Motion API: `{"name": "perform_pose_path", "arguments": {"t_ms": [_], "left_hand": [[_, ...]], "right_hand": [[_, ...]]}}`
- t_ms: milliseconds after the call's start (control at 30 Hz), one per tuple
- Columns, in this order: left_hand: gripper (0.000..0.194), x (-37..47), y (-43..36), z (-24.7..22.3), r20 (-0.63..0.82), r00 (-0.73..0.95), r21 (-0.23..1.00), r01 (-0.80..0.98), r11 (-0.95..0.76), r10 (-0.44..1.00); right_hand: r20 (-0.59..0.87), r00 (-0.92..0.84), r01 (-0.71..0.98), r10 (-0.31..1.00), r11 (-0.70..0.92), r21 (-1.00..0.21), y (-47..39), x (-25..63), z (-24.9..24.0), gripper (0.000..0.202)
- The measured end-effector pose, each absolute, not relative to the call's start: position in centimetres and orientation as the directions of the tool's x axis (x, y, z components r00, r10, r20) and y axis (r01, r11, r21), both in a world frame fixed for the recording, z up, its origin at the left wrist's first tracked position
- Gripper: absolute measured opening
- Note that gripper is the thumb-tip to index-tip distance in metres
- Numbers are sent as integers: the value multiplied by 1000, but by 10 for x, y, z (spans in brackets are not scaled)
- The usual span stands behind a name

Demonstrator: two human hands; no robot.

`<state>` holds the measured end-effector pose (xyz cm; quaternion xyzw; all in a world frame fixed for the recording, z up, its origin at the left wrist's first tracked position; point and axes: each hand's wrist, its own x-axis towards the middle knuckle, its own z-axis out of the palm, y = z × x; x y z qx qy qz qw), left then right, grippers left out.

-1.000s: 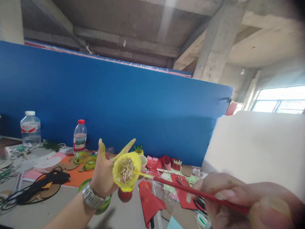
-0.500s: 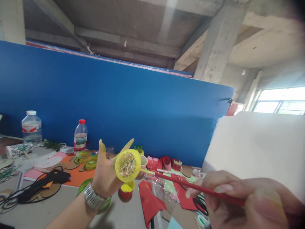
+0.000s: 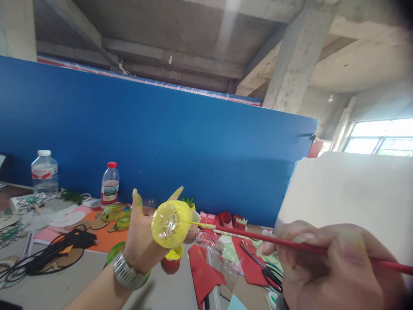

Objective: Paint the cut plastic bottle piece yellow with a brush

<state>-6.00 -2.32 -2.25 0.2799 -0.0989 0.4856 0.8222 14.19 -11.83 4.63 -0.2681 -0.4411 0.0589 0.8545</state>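
Note:
My left hand (image 3: 142, 234), a grey watch (image 3: 127, 272) at its wrist, supports a cut-off plastic bottle bottom (image 3: 171, 223) painted yellow around its side. Thumb and another finger stick out, smeared with yellow; the other fingers are hidden behind the piece. The clear ribbed base faces me. In the closed fingers of my right hand (image 3: 335, 262) is a red-handled paintbrush (image 3: 274, 239), its yellow tip touching the bottle bottom's right side. Below stands a small red pot (image 3: 171, 263) with yellow paint inside.
Black cable (image 3: 58, 252), green rings and orange sheets lie left. Two water bottles, one red-capped (image 3: 110, 184), stand before a blue partition (image 3: 200, 150). Red felt (image 3: 204, 275), clear plastic scraps and scissors (image 3: 271, 275) lie right. A white board (image 3: 351, 193) rises behind my right hand.
The bottle bottom has turned, now showing more of its yellow side. The brush tip has moved slightly up along its right side, and my right hand has shifted a little.

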Motion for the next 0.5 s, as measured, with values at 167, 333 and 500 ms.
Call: {"name": "perform_pose_path", "arguments": {"t_ms": [167, 333, 500], "left_hand": [[99, -56, -24, -20, 465, 543, 366, -837, 407, 699], [101, -54, -25, -20, 407, 556, 407, -821, 401, 725], [102, -54, -25, -21, 373, 532, 405, -831, 382, 760]], "right_hand": [[828, 479, 237, 292, 865, -443, -116, 155, 40, 21], [794, 544, 239, 273, 856, -459, -117, 151, 35, 28], [820, 507, 242, 265, 870, -430, -114, 154, 31, 30]]}}
